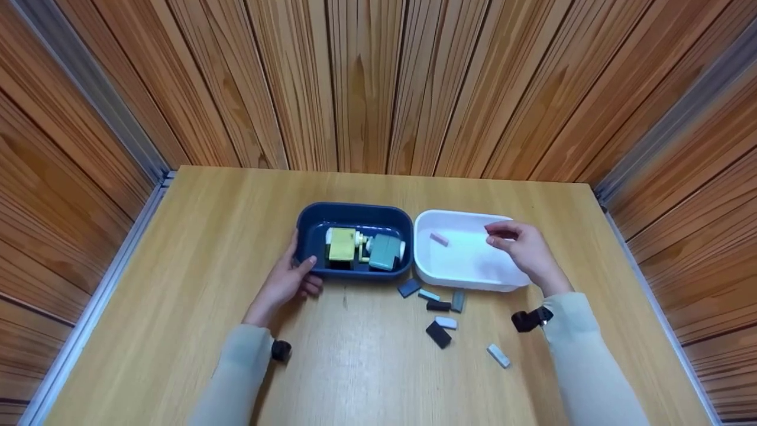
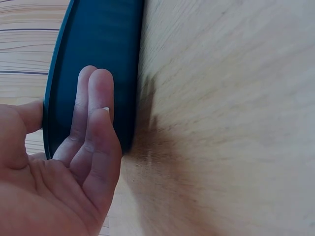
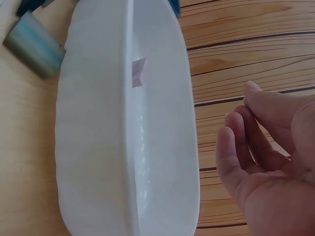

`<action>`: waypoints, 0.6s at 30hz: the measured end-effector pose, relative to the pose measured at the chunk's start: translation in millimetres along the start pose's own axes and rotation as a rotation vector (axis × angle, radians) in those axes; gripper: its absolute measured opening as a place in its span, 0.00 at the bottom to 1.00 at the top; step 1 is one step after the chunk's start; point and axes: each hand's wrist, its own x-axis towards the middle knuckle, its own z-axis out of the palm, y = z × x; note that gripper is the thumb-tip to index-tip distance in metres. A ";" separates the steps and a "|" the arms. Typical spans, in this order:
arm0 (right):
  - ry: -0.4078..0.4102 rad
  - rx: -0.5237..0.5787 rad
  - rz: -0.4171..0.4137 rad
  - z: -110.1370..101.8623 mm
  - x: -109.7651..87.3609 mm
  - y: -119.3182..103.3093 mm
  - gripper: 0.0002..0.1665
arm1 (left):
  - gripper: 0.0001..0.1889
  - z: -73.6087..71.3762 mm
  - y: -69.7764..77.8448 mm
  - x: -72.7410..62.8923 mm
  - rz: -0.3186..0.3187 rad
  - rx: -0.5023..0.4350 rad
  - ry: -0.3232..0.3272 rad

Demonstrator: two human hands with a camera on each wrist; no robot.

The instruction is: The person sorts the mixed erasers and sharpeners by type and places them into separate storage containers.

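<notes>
My left hand (image 1: 290, 278) grips the near left corner of a dark blue tray (image 1: 355, 274), thumb over the rim and fingers along the outer wall. In the left wrist view, the fingers lie nearly straight against that wall. Inside the tray are a yellow-green boxy piece (image 1: 342, 245) and a teal boxy piece (image 1: 385, 252), with small pale parts between them. Over the right side of a white tray (image 1: 473, 283) hovers my right hand (image 1: 523, 245), fingers loosely bent and nothing visible between them. A small pink block (image 1: 439, 239) lies in the white tray.
Several small blocks lie on the table before the trays, including a dark blue block (image 1: 408, 288), a black block (image 1: 438, 335), a grey block (image 1: 458, 301) and a pale block (image 1: 498, 355) further right. A wood-plank wall (image 1: 378, 89) rises behind the table.
</notes>
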 end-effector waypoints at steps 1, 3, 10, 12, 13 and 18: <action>0.007 0.014 -0.007 0.3 -1.9 -0.4 0.24 | 0.39 -0.3 -0.1 -0.1 0.000 -0.003 0.002; 0.024 0.043 -0.017 1.3 -6.0 -0.5 0.25 | 0.38 -0.7 -1.1 0.0 0.004 -0.001 0.007; 0.100 0.149 -0.036 9.8 -25.1 1.4 0.25 | 0.38 -0.7 -3.0 -0.1 0.004 0.001 0.024; 0.122 0.180 -0.063 12.6 -31.2 3.3 0.25 | 0.38 0.0 -2.7 -0.2 0.006 0.002 0.028; 0.130 0.190 -0.078 13.9 -34.3 4.7 0.25 | 0.38 0.2 -2.5 -0.2 0.009 0.004 0.028; 0.171 0.198 -0.133 17.7 -50.6 12.9 0.21 | 0.38 1.2 -0.8 -0.4 0.007 0.005 0.027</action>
